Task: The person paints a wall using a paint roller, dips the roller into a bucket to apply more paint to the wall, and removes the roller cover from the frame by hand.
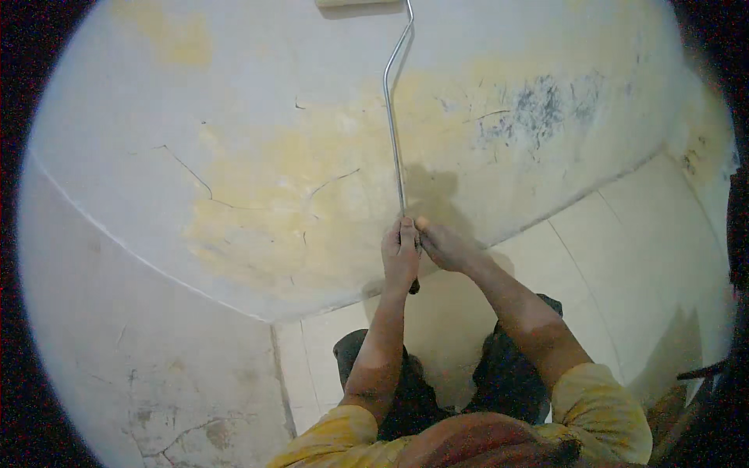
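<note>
Both my hands are closed round the dark handle of a paint roller [395,136], whose bent metal rod runs up and away from me. My left hand [401,251] wraps the grip, with the handle's dark end sticking out below it. Close beside it, my right hand [443,243] grips the top of the handle near the rod. At the upper edge of the view the pale roller sleeve [359,2] lies against the wall, partly cut off. The wall [273,195] is whitish, with yellow patches and thin cracks.
A dark, flaking patch [542,109] marks the wall at the right. Pale floor tiles [616,249] meet the wall's lower edge. A cracked, stained side wall [156,335] stands at left. A dark object [702,371] shows at the lower right, its kind unclear.
</note>
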Motion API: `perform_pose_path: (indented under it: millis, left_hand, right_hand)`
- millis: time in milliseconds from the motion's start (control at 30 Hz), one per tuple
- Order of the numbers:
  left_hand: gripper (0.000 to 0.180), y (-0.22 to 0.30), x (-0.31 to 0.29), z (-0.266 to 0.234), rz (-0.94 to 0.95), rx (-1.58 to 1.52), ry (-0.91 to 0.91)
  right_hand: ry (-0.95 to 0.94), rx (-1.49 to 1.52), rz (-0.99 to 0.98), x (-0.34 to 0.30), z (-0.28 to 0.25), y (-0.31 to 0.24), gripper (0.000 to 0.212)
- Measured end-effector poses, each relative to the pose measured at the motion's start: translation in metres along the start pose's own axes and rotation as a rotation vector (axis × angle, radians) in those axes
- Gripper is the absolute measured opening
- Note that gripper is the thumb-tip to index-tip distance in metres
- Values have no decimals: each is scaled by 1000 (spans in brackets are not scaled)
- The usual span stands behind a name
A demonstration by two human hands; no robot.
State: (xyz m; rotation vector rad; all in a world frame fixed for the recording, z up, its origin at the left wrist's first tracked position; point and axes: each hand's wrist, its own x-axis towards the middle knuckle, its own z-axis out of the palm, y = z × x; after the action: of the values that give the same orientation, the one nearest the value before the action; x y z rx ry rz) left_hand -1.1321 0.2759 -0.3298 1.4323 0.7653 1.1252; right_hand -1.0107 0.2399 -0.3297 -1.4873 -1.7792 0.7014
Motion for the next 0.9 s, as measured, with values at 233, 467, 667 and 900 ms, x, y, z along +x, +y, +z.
perform_pose_path:
  millis: [233,467,667,900]
  left_hand:
    - [34,27,-3,-13,78,125,113]
    - [32,41,8,-49,94,12,307]
    - [30,41,18,-87,71,-71,567]
    - [35,24,16,-98,186,4,591]
  right_hand:
    - [152,-111,-318,-2,3,7,31]
    - [-25,-203,-87,-7,-1,-1,34]
    - [-48,-317,-112,-4,-2,10,31]
    - [12,-474,-144,6,14,34,29]
